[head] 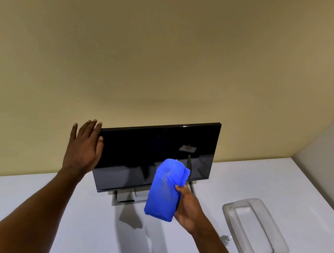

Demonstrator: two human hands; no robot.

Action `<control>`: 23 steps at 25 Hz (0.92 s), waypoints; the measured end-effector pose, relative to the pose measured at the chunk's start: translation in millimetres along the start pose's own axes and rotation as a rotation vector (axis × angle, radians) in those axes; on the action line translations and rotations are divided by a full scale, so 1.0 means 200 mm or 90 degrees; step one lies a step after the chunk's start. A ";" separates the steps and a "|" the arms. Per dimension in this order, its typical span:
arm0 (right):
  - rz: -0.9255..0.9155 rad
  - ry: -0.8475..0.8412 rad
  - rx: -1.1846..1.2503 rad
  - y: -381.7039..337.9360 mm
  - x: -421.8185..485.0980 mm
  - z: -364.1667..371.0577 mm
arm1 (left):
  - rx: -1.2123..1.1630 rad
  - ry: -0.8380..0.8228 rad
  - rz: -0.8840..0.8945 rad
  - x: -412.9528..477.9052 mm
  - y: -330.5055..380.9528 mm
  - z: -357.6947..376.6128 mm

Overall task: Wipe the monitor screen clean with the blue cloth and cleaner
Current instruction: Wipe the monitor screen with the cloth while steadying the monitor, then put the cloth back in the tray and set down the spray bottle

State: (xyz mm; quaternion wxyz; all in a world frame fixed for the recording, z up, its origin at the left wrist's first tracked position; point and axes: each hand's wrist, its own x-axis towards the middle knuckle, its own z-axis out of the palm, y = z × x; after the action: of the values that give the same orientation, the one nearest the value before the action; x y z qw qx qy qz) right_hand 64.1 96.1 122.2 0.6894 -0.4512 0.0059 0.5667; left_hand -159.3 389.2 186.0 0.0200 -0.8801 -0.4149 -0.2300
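Head cam view: the monitor (138, 154) sits just below the middle of the frame, screen dark and facing the camera, tipped so its right end rides higher than its left. It's upright on a thin grey stand (126, 197) on a white table (87, 231), close to the yellowish wall (150, 41) behind it.

The blue cloth (164, 192) is bunched into a thick wad and sits in front of the screen's lower right part, around 5 o'clock from the screen's centre. Can't tell if it's actually touching the glass or just held in front of it. The right hand (188, 207) grips it from the 4 o'clock side, thumb pressed on the front of the wad and the fingers wrapped round behind, mostly hidden.

The left hand (82, 150) is at the monitor's 9 o'clock edge, up by the top left corner. Fingers straight and held together, pointing to 12 o'clock, palm against the side of the frame, thumb tip lying just over the front edge.

Further out at 4 o'clock from the monitor, well apart from it, there's a clear rectangular tray (229, 214) on the table. Some small pale thing (226, 238) sits right by the tray's near left corner, mostly behind the right forearm, so no idea what it is.
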 end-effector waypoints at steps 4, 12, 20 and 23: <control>0.008 -0.041 -0.103 -0.08 -0.04 -0.08 | 0.014 -0.016 -0.039 0.00 0.05 0.00; 0.001 -0.110 -0.214 -0.41 -0.11 -0.50 | 0.029 0.021 -0.071 -0.10 0.32 0.12; 0.036 -0.055 -0.195 -0.76 -0.21 -1.20 | -0.030 -0.034 -0.122 -0.42 0.77 0.41; 0.052 -0.023 -0.182 -0.85 -0.25 -1.45 | -0.048 -0.113 -0.115 -0.62 0.93 0.53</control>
State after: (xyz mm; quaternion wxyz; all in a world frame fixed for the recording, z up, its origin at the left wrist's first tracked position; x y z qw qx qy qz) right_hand 325.0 -116.1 81.0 0.5947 -0.5337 -0.0687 0.5973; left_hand -47.9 202.5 68.0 -0.0704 -0.8562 -0.4837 -0.1674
